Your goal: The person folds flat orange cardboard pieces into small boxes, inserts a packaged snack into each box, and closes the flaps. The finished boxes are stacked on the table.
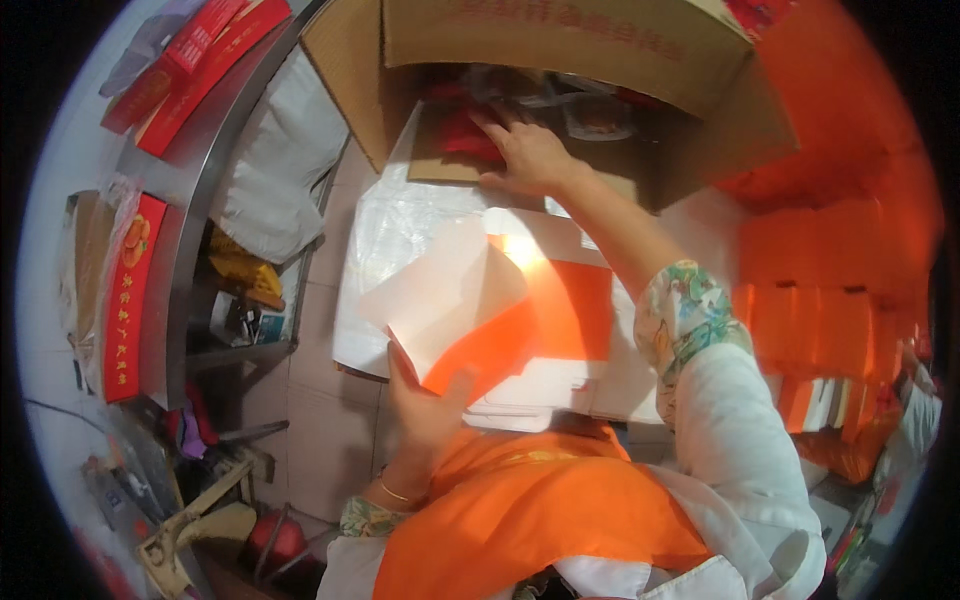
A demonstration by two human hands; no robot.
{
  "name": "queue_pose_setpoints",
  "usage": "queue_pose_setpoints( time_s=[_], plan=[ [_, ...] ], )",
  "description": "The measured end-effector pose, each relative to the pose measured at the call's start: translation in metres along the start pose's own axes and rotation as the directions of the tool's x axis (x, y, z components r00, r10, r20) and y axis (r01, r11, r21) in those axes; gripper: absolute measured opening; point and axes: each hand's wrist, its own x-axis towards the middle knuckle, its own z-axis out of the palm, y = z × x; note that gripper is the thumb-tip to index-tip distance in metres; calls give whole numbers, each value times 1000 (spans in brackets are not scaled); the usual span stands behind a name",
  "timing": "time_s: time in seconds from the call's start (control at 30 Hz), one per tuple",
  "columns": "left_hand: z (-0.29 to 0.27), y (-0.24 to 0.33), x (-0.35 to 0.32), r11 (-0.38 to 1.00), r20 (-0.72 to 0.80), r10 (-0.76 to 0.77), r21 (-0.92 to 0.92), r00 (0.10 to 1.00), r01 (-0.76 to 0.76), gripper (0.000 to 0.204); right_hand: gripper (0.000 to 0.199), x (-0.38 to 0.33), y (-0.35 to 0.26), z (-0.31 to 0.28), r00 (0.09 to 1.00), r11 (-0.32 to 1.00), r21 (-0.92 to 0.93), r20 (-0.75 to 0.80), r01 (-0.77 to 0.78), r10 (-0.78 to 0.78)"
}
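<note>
My left hand (425, 405) grips the lower edge of a part-folded orange-and-white paperboard carton (490, 345), with the thumb on its orange side. The carton's white inside faces up and it is tilted. My right hand (530, 155) reaches to the mouth of a big brown cardboard box (560, 35), its fingers apart beside a red packet (465, 135). Clear plastic-wrapped items (598, 118) lie deeper in that box, partly in shadow. Under the held carton is a stack of flat orange-and-white cartons (580, 310).
At the left stands a metal-edged shelf (185, 270) with red printed boxes (135, 300) on top. A white cloth or bag (285, 165) hangs at its side. Orange cartons (810, 320) are piled at the right. A wooden stool-like frame (200, 525) stands at the lower left.
</note>
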Motion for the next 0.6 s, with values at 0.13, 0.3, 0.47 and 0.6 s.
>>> queue_pose_setpoints(
  time_s=[0.13,0.3,0.47,0.6],
  plan=[
    [-1,10,5,997,23,-76,-1,997,76,90,68,34,-12,8,976,993,46,194,-107,97],
    [8,11,16,997,4,-70,-21,998,70,82,55,1,-18,17,998,949,-310,60,52,-35],
    [18,19,20,994,63,52,-99,997,-46,61,33,-66,-17,-58,987,954,266,-47,-137,155],
    [25,11,23,986,132,168,-23,977,-166,58,37,-139,-44,-133,901,882,464,-414,83,133]
  ],
)
